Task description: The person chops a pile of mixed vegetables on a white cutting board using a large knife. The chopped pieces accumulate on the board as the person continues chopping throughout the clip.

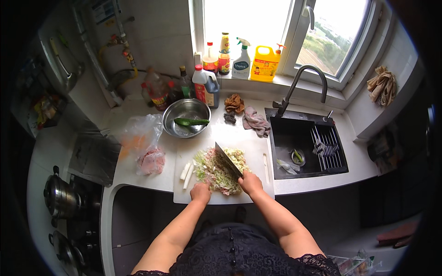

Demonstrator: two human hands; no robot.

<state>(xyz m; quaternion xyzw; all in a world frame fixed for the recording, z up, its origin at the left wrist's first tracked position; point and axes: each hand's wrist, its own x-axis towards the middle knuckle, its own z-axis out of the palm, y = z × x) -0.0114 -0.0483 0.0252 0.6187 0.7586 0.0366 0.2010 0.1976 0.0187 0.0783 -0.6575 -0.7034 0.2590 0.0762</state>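
My right hand (251,182) is wrapped round the handle of a cleaver (227,161). Its dark, wide blade stands tilted in a spread heap of chopped green vegetable and pinkish mince (208,162). The heap lies on a white cutting board (184,197) at the counter's front edge. Beside the heap's near left side, my left hand (200,192) is closed over the board, fingers curled; whatever they hold, if anything, is hidden. White stalk pieces (188,175) lie on the board left of the heap, and a thin one (265,166) on its right.
Behind the board stands a steel bowl (172,110) with a green cucumber-like vegetable (191,122). Plastic bags, one holding pink meat (152,162), lie left. A cloth (256,122) rests near the black sink (287,133). Several bottles line the back, including a large jug (205,87).
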